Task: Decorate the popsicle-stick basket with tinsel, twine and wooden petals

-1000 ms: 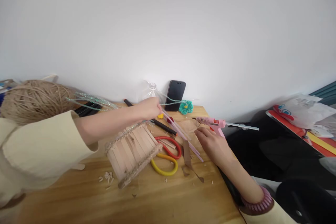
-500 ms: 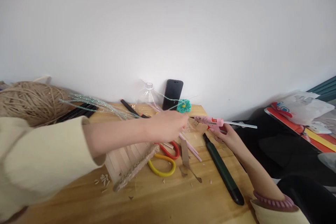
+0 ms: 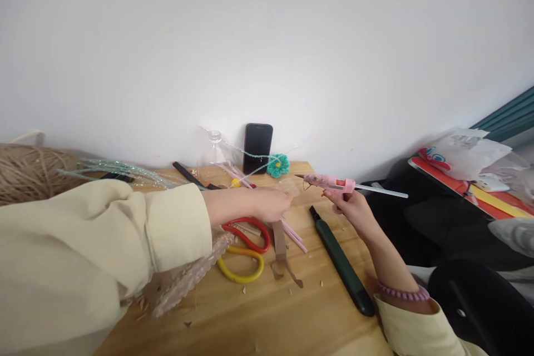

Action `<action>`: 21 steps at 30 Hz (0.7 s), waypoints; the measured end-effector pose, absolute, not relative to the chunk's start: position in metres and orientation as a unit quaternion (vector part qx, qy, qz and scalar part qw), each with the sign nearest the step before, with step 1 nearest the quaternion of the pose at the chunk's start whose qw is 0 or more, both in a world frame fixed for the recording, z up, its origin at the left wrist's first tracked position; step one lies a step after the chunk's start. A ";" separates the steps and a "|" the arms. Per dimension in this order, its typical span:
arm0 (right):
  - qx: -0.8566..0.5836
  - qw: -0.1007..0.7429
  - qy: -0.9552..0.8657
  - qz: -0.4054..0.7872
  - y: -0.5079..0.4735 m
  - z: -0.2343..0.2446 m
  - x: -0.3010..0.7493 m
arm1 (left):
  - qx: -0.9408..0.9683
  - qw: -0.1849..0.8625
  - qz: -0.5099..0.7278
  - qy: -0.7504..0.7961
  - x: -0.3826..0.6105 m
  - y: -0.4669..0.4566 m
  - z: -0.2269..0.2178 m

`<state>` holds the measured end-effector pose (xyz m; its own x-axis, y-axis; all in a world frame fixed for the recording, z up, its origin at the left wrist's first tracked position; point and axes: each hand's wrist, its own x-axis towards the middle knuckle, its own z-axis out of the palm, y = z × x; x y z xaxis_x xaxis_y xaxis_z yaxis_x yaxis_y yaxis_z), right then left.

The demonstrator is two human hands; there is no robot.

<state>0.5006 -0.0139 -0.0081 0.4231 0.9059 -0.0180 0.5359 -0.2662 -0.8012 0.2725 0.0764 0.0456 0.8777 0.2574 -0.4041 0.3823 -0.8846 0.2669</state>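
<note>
My right hand [image 3: 354,212] grips a pink glue gun [image 3: 329,182] by its handle. A long translucent glue stick [image 3: 381,191] sticks out of its back, and the dark nozzle points left. Just below and left of the nozzle is my left hand [image 3: 273,204], its fingers curled together; what they hold, if anything, I cannot make out. Beneath it lie brown strips [image 3: 280,245], pale pink sticks [image 3: 295,236] and scissors with red and yellow handles [image 3: 246,278]. A teal fuzzy flower [image 3: 278,165] with a yellow centre stands behind the hand.
A dark green cutter [image 3: 344,267] lies right of centre on the wooden table [image 3: 233,328]. A phone [image 3: 257,147] leans on the wall beside a clear bottle top [image 3: 214,150]. Glittery stems [image 3: 125,171] and a twine ball [image 3: 35,172] are left. A braided-edge piece [image 3: 194,275] is partly under my sleeve.
My left hand has dropped slightly away from the glue gun's nozzle, and its sleeve now covers more of the braided-edge piece. The whole view has shifted a little to the right.
</note>
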 end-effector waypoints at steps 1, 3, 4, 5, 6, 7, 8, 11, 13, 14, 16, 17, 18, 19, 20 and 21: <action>-0.758 0.373 -0.476 0.246 -0.015 -0.007 0.500 | 0.953 0.170 -0.185 0.169 0.274 0.079 0.045; -0.762 0.373 -0.473 0.238 -0.017 -0.005 0.500 | 0.953 0.168 -0.187 0.167 0.276 0.085 0.043; -0.763 0.374 -0.473 0.233 -0.017 -0.004 0.500 | 0.954 0.167 -0.186 0.165 0.276 0.088 0.041; -0.764 0.374 -0.473 0.228 -0.018 -0.003 0.501 | 0.956 0.165 -0.182 0.163 0.276 0.090 0.041; -0.764 0.373 -0.476 0.225 -0.018 -0.003 0.501 | 0.957 0.163 -0.177 0.160 0.276 0.093 0.040; -0.764 0.370 -0.479 0.223 -0.018 -0.003 0.502 | 0.959 0.162 -0.172 0.157 0.275 0.096 0.040; -0.764 0.366 -0.483 0.221 -0.018 -0.003 0.503 | 0.961 0.162 -0.164 0.154 0.274 0.098 0.041; -0.763 0.346 -0.500 0.219 -0.017 -0.004 0.504 | 0.965 0.170 -0.126 0.154 0.268 0.105 0.049; -0.761 0.330 -0.515 0.217 -0.017 -0.005 0.503 | 0.965 0.181 -0.085 0.167 0.262 0.107 0.059; -0.759 0.321 -0.523 0.216 -0.017 -0.005 0.502 | 0.964 0.187 -0.063 0.179 0.258 0.108 0.064; -0.754 0.301 -0.544 0.211 -0.015 -0.007 0.500 | 0.957 0.205 -0.019 0.202 0.249 0.109 0.077; -0.752 0.292 -0.553 0.207 -0.014 -0.007 0.499 | 0.952 0.216 0.005 0.216 0.244 0.108 0.083; -0.751 0.282 -0.561 0.202 -0.013 -0.008 0.498 | 0.945 0.229 0.028 0.230 0.238 0.107 0.088; -0.752 0.273 -0.567 0.196 -0.012 -0.008 0.497 | 0.938 0.241 0.051 0.245 0.232 0.105 0.094; -0.755 0.264 -0.570 0.189 -0.011 -0.009 0.496 | 0.929 0.254 0.069 0.259 0.225 0.102 0.100; -0.759 0.255 -0.571 0.181 -0.010 -0.009 0.495 | 0.921 0.267 0.084 0.270 0.218 0.098 0.105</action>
<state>0.4950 -0.0099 -0.0086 0.2833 0.9589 0.0171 0.7746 -0.2182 -0.5936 0.2176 0.0983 0.1046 0.8398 0.5428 0.0108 0.4529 -0.7115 0.5373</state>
